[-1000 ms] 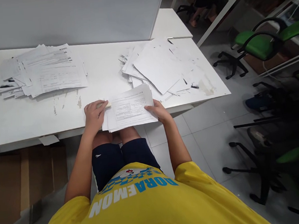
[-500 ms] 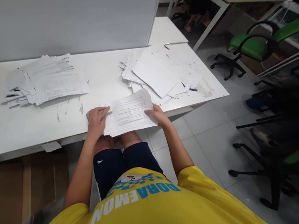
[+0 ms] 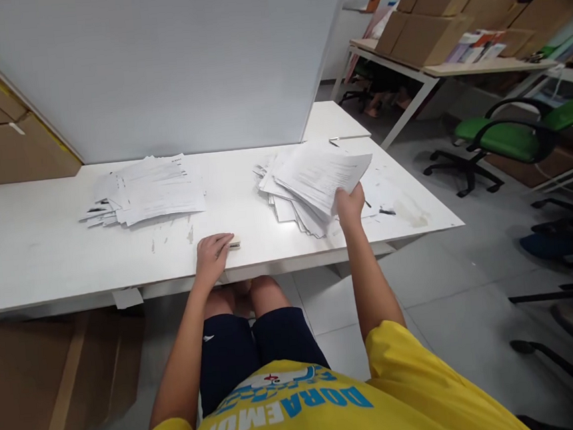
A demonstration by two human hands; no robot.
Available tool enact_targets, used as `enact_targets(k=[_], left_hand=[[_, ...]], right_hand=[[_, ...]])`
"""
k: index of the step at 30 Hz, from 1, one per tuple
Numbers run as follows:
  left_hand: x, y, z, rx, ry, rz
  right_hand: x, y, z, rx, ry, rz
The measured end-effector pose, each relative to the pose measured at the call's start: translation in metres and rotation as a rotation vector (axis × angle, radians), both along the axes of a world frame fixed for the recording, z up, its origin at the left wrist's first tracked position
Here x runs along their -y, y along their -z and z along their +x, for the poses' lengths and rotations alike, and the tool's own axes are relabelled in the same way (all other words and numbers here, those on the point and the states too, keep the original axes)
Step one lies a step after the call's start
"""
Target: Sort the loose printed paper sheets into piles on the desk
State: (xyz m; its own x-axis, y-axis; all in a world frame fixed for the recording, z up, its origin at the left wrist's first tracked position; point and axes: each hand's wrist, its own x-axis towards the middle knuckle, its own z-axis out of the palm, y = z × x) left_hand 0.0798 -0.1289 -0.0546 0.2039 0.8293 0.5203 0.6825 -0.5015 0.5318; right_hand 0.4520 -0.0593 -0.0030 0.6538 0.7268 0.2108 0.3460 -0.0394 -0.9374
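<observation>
White desk: two loose paper piles. Right hand pinches sheaf of sheets by near edge above right pile; light, floppy, likely to fan, so grip whole edge. Left hand closed over small eraser-like block at desk front.

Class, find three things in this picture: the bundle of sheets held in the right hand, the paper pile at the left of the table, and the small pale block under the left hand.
Bundle of sheets [image 3: 320,172], head view: middle of top page.
Left paper pile [image 3: 151,190], head view: top sheet.
Small pale block [image 3: 235,243], head view: exposed end.
</observation>
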Motion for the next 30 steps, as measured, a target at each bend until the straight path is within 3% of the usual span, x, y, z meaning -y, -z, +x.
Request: enact_targets(k=[3,6,10,16,20,24,27,30], left_hand=[[0.004,0.001,0.004,-0.027,-0.017,-0.023],[0.010,0.001,0.004,-0.053,-0.042,-0.032],[-0.001,-0.010,-0.020,-0.125,-0.173,0.047],[-0.081,-0.051,-0.111,-0.569,-0.420,-0.076],[-0.110,-0.065,-0.150,-0.721,-0.357,-0.225],[-0.097,-0.056,-0.148,-0.581,-0.485,-0.126],[-0.077,-0.051,-0.136,-0.355,-0.625,-0.032],[-0.062,-0.057,-0.130,-0.066,-0.788,0.067]], right_hand=[[-0.006,-0.001,0.000,0.329,0.129,-0.245],[0.008,0.006,-0.004,0.465,0.256,-0.343],[0.052,0.038,-0.019,0.513,0.315,-0.189],[0.119,0.096,-0.046,0.672,0.213,0.075],[0.143,0.105,-0.036,0.776,0.131,0.118],[0.156,0.104,-0.024,0.747,0.182,0.122],[0.158,0.103,-0.024,0.722,0.232,0.112],[0.153,0.100,-0.030,0.709,0.210,0.117]])
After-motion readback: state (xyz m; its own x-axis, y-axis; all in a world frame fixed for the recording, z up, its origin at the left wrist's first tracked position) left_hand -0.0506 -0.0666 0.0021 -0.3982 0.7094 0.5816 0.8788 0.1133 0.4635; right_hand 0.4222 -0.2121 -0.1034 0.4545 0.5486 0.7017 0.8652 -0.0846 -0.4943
